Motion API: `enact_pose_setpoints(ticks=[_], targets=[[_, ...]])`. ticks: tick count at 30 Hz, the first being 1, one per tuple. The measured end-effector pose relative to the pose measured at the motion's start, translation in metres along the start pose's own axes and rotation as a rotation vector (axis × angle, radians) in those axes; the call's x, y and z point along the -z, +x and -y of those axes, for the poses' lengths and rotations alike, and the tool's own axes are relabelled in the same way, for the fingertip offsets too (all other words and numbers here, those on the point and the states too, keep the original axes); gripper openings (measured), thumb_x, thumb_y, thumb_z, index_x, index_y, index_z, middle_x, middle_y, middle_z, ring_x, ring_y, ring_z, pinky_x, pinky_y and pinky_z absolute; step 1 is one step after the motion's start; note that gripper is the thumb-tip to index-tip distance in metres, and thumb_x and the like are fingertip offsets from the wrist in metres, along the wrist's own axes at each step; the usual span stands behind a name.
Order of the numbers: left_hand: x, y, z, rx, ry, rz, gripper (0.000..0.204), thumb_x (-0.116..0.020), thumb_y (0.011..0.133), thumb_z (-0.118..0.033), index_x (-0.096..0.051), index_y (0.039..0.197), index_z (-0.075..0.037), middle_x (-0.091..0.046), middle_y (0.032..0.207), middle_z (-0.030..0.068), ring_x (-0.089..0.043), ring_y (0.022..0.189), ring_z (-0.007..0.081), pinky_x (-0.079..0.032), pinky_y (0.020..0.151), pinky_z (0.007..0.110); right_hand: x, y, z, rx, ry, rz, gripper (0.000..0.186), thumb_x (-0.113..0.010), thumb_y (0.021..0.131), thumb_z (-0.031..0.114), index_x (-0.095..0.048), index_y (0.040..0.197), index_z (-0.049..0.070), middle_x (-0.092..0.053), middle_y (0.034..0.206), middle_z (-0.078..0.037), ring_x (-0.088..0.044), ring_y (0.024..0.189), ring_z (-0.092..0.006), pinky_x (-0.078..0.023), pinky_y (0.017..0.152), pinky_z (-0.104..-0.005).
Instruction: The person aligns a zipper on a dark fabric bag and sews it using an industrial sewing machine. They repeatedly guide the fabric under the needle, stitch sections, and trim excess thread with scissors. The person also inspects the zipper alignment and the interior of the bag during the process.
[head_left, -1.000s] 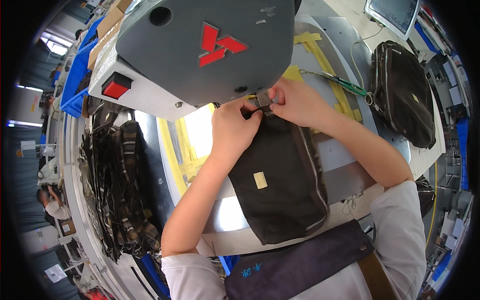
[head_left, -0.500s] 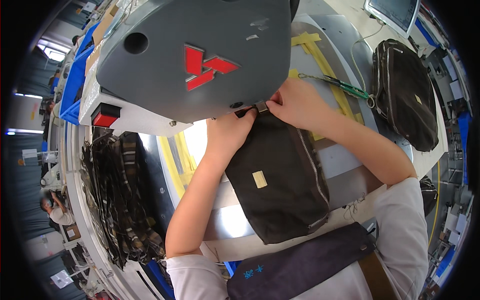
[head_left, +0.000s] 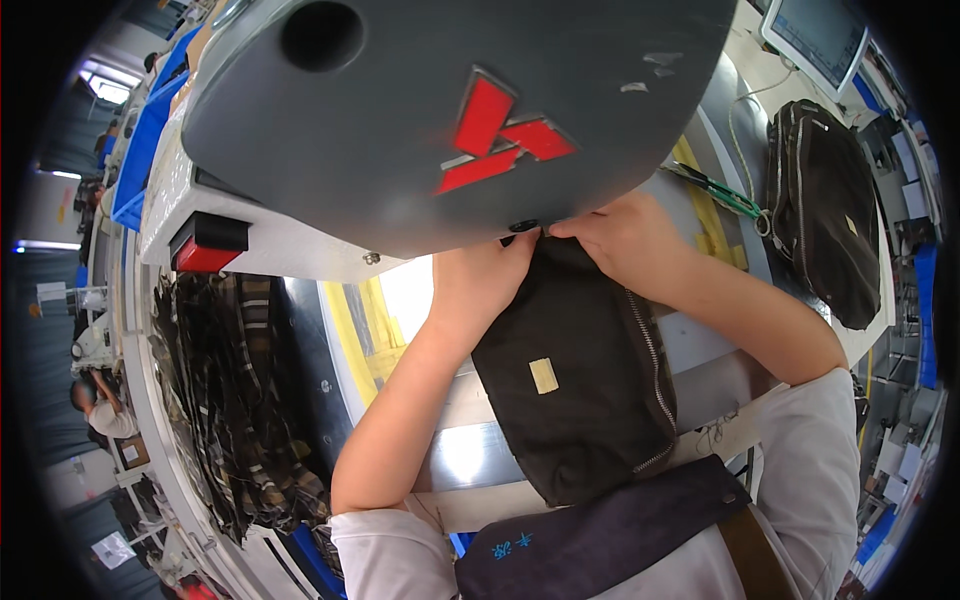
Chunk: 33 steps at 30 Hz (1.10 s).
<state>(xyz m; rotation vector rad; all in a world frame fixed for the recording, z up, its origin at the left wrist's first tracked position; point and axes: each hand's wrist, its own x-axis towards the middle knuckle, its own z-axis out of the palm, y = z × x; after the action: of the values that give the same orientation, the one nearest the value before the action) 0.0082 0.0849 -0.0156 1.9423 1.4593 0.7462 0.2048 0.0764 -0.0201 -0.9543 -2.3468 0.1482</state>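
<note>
Under the grey sewing-machine head (head_left: 350, 120) with a red emblem, my left hand (head_left: 478, 282) pinches the top end of a dark brown fabric pouch (head_left: 560, 420), its thumb by the head's lower edge. My right hand (head_left: 632, 248) is closed at the same end from the right, thumb and finger at the edge; what lies between its fingertips is mostly hidden by the head. The pouch lies lengthwise toward me, a silver zipper (head_left: 652, 365) down its right side and a pale yellow patch (head_left: 543, 376) on its face.
Draped dark plaid pieces (head_left: 220, 390) at left, below a red switch (head_left: 205, 258); blue bin (head_left: 135, 185) behind. At right are green-handled snips (head_left: 738, 200), another dark pouch (head_left: 820, 220) and a screen (head_left: 815, 40). Yellow tape (head_left: 365, 330) marks the plate. A co-worker (head_left: 105, 410) is far left.
The head has grown larger in view as the camera shifts. Both hands and the pouch sit slightly farther right, and the small metal piece at the fingertips is now mostly out of sight.
</note>
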Motion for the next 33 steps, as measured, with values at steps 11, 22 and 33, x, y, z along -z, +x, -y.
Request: enact_pose_setpoints(ticks=[11,22,33], targets=[[-0.012,0.003,0.019,-0.081,0.064,-0.065,0.020,-0.066,0.086,-0.015,-0.067,0.102,-0.002,-0.068,0.098,0.0168,-0.065,0.092,0.0337,-0.050,0.079,0.040,0.000,0.001,-0.003,0.088,-0.085,0.097,0.026,-0.059,0.072,0.002,-0.067,0.097,0.007,-0.061,0.105,-0.001,-0.060,0.096,-0.0225,-0.054,0.072,-0.0346],[0.011,-0.025,-0.005,-0.306,0.255,-0.147,0.023,-0.071,0.077,-0.012,-0.067,0.097,-0.001,-0.066,0.093,0.0158,-0.062,0.090,0.0339,-0.048,0.081,0.041,0.000,0.003,0.006,0.111,-0.167,0.045,0.023,-0.059,0.074,0.006,-0.067,0.095,0.006,-0.063,0.103,-0.003,-0.062,0.094,-0.0218,-0.053,0.069,-0.0339],[0.011,-0.036,-0.002,-0.500,0.254,-0.088,0.032,-0.071,0.078,-0.013,-0.059,0.104,0.001,-0.061,0.110,0.0142,-0.060,0.101,0.0322,-0.050,0.086,0.039,0.001,0.004,0.009,0.080,-0.116,-0.010,0.020,-0.059,0.075,0.007,-0.068,0.093,0.009,-0.063,0.097,-0.001,-0.062,0.093,-0.0201,-0.053,0.064,-0.0329]])
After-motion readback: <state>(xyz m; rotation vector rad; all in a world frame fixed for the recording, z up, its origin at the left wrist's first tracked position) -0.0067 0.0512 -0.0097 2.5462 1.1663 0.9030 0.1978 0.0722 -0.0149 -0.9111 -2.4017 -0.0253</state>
